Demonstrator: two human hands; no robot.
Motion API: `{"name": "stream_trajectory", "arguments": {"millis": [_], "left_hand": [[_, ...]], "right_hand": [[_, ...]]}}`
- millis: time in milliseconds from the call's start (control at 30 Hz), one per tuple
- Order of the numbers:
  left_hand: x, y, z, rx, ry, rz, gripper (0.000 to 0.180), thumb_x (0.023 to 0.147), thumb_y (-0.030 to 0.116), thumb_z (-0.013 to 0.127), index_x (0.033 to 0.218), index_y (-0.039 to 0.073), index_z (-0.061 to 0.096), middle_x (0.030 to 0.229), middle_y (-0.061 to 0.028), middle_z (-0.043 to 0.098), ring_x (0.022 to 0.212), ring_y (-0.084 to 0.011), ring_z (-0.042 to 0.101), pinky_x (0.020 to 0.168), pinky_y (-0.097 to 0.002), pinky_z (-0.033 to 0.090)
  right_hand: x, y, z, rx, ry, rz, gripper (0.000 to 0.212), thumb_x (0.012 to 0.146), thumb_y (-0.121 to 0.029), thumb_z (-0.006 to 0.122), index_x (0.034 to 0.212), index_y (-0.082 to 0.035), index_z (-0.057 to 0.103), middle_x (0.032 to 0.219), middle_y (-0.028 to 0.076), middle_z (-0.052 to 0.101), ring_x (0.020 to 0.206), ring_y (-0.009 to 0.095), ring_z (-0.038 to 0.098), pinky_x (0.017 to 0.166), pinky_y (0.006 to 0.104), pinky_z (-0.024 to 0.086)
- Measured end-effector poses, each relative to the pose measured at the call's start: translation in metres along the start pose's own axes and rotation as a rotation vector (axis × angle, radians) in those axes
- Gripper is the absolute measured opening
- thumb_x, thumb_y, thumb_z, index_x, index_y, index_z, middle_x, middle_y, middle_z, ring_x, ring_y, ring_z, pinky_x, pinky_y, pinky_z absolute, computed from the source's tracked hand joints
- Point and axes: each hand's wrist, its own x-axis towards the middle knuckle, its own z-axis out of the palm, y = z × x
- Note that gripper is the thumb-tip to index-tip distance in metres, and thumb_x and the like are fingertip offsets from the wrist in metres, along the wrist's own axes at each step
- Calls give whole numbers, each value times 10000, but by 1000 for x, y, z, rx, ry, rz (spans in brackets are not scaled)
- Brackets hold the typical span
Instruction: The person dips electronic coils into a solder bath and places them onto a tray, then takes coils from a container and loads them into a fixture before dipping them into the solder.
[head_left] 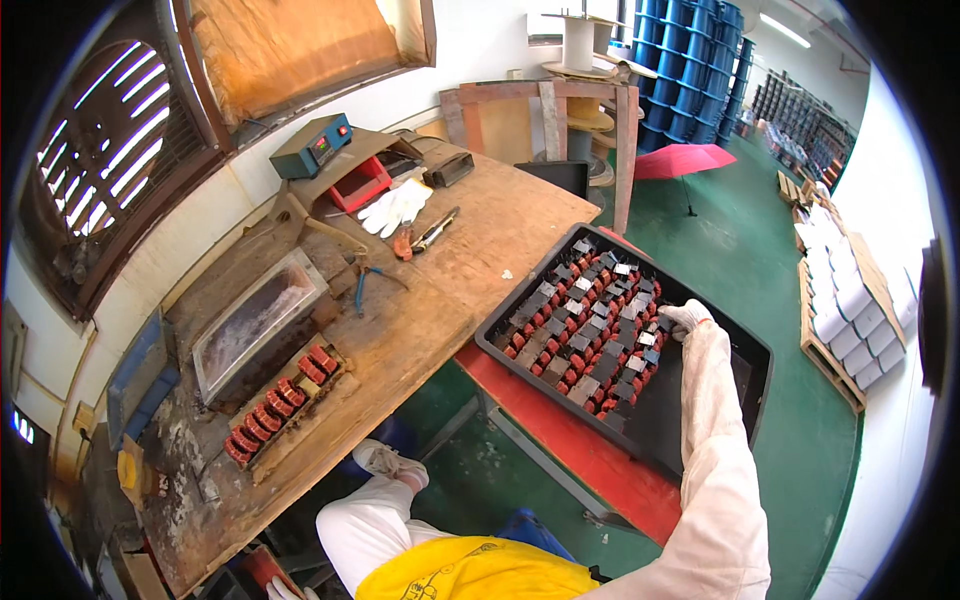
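My right hand (686, 318), in a white glove and long white sleeve, reaches out over a black tray (745, 375) on a red stand. Its fingers curl down onto the right end of the rows of small red-and-black coil parts (585, 335) that fill the tray's left half. Whether a part is between the fingers is hidden. A scrap of white glove (280, 590) shows at the lower edge by my lap, probably my left hand; its fingers are cut off by the frame.
A worn wooden bench (440, 300) to my left carries a metal trough (255, 325), a row of red coils (280, 400), blue-handled pliers (375, 275), spare white gloves (397, 205) and a teal meter box (312, 145). Beyond lie a red umbrella (685, 160), blue crates (690, 60) and white boxes (845, 300).
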Motion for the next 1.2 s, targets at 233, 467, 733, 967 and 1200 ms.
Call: {"name": "stream_trajectory", "arguments": {"millis": [233, 467, 733, 967, 1200], "left_hand": [[-3, -5, 8, 50, 60, 6, 722, 788, 353, 753, 1410, 125, 465, 1410, -181, 474, 1268, -389, 491, 1028, -497, 453], [2, -1, -7, 29, -56, -35, 740, 810, 360, 752, 1437, 124, 436, 1443, -175, 443, 1322, -375, 439, 1075, -492, 413], [3, 0, -7, 12, -85, -54, 719, 838, 341, 724, 1444, 99, 423, 1454, -202, 433, 1330, -393, 426, 1087, -504, 396], [2, 8, -6, -4, -96, -51, 703, 849, 316, 707, 1439, 67, 419, 1453, -220, 428, 1314, -412, 440, 1081, -513, 398], [-8, -13, 7, -127, 24, -68, 732, 734, 135, 760, 1391, 44, 451, 1423, -251, 426, 1285, -449, 427, 1098, -518, 358]], "right_hand": [[0, 9, 5, 180, -60, -114, 256, 823, -251, 762, 847, -23, 649, 618, 32, 496, 433, 114, 382, 405, 294, 257], [-10, 42, 9, -115, 171, -580, 423, 811, -82, 688, 1226, -26, 629, 1091, 76, 694, 907, 147, 652, 814, 285, 520], [-31, 39, 10, -381, 285, -588, 414, 782, -80, 625, 1194, -45, 650, 1075, 152, 678, 994, 273, 662, 878, 355, 507], [-17, 54, 1, -364, 290, -703, 452, 790, -29, 554, 1234, -64, 629, 1117, 178, 666, 1049, 320, 645, 932, 386, 494], [-41, 31, 10, -325, 365, -645, 437, 836, -68, 513, 1252, -66, 647, 1224, 147, 675, 1179, 278, 617, 1046, 358, 445]]}}
